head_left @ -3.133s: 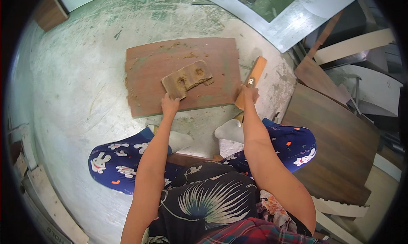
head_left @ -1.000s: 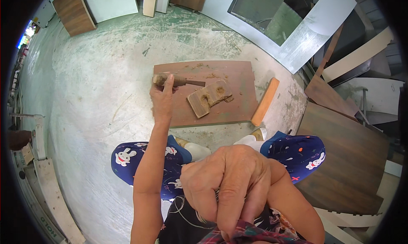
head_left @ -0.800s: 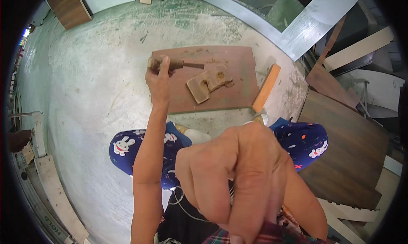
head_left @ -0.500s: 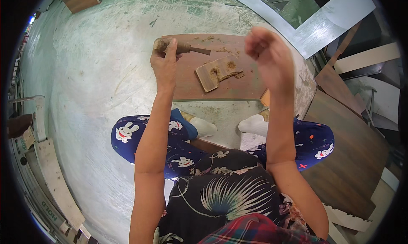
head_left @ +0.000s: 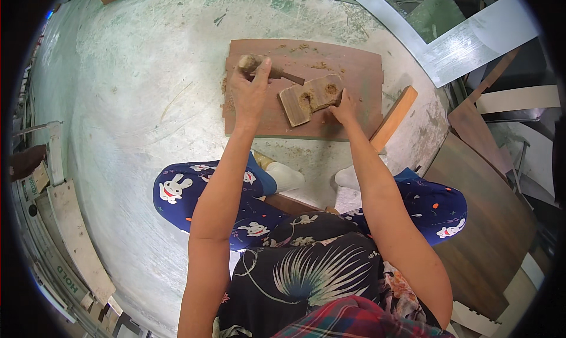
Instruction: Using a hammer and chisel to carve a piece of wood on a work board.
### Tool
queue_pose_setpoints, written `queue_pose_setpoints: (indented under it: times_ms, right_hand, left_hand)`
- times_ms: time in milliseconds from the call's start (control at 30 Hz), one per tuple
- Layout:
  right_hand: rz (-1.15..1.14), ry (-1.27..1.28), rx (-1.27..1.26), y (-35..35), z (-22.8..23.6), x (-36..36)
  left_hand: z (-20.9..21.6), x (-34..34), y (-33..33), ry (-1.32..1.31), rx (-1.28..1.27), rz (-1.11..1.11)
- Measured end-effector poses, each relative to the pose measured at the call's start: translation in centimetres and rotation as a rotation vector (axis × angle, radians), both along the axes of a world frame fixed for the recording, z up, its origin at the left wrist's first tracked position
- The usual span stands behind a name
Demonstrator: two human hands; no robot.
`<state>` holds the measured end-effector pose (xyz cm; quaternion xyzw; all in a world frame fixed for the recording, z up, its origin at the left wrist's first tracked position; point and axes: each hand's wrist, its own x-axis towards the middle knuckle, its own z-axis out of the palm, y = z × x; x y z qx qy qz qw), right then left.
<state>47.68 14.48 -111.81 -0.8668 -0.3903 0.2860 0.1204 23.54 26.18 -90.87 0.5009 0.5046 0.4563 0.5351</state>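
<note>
A brown board [head_left: 354,67] lies flat on the concrete floor in front of my knees. On it rests a small wooden block [head_left: 311,97] smeared with tan putty. My left hand [head_left: 250,91] grips a putty-caked tool [head_left: 268,70] by its handle, above the board's left part, its dark blade pointing toward the block. My right hand [head_left: 343,109] rests its fingers against the block's right lower edge. Bits of putty are scattered on the board.
An orange wooden strip [head_left: 394,117] lies at the board's right edge. Dark wood panels [head_left: 489,214] are stacked to my right, pale panels [head_left: 471,40] at the far right, planks [head_left: 73,238] along the left. I sit with legs folded on the floor.
My right hand came down from close to the camera and now touches the block. My left hand picked up the tool and holds it over the board.
</note>
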Motion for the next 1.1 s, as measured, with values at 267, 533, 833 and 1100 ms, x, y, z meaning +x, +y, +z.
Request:
queue_pose_setpoints:
  times_ms: [267,533,833,1100]
  right_hand:
    - [-0.005,0.063,-0.002,-1.5,1.6,-3.4]
    - [-0.686,-0.602,-0.069,-7.9,0.7,5.3]
    - [-1.041,0.011,-0.012,-9.4,2.2,7.4]
    - [-0.802,0.175,0.507,-6.6,7.5,9.0]
  left_hand:
    - [-3.0,2.5,-1.5,-0.016,-0.001,-0.057]
    - [-6.0,2.9,-4.1,0.063,-0.04,-0.202]
    - [-6.6,4.3,-4.7,0.009,-0.11,-0.235]
    - [-7.8,6.3,-4.8,0.081,-0.019,-0.237]
